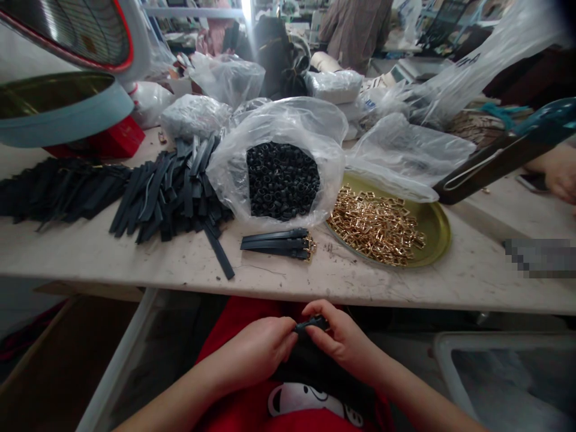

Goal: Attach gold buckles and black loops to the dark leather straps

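A short dark strap piece (310, 324) is held between both hands, just below the table's front edge. My left hand (275, 343) is closed on its left end, and my right hand (330, 333) pinches the right end between thumb and fingers. Beyond them, several black straps with gold buckles (276, 243) lie side by side on the table (180, 264). Behind these stands an open plastic bag (229, 180) of small black loops (283, 180). Gold buckles (373, 225) fill part of a round dish (438, 234) to its right.
Piles of black straps (166, 192) cover the left of the table, near a red-rimmed heater (126, 36) and a blue-grey round tray (81, 120). A dark bar (490, 165) juts in at right, by another person's hand (562, 174). A white bin (450, 360) stands lower right.
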`<action>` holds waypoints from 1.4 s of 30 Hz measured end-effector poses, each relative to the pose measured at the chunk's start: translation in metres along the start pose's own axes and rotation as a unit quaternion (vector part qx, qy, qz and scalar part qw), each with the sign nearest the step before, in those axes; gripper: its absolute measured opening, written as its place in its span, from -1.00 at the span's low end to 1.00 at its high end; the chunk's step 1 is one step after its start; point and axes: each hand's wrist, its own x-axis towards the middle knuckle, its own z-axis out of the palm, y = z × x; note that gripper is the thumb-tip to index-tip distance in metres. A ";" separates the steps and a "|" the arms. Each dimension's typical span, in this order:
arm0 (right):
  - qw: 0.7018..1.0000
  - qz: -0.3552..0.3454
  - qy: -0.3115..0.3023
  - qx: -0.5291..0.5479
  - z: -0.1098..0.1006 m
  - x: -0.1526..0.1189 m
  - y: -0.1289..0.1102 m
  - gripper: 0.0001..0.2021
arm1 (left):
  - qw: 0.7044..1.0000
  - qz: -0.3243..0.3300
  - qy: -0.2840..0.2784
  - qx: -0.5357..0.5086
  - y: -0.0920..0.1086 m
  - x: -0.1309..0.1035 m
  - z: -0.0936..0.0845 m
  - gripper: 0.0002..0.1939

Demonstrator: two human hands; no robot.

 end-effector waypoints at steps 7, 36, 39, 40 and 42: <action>0.995 -0.045 0.021 -0.089 0.007 -0.002 0.006 -0.90 | 1.000 0.006 0.023 0.014 -0.010 0.010 0.010 -0.70; 0.951 0.102 0.082 0.280 0.024 0.009 -0.002 -0.72 | 0.858 -0.034 -0.107 -0.502 -0.020 0.019 0.013 -0.73; 0.982 0.055 0.109 0.146 0.024 0.008 0.000 -0.80 | 0.861 -0.053 -0.099 -0.496 -0.023 0.020 0.018 -0.68; 0.989 0.033 0.106 0.100 0.024 0.006 0.001 -0.84 | 0.868 -0.058 -0.093 -0.484 -0.024 0.020 0.019 -0.66; 0.996 0.001 0.084 0.031 0.023 0.004 0.003 -0.90 | 0.893 -0.065 -0.072 -0.440 -0.025 0.019 0.022 -0.61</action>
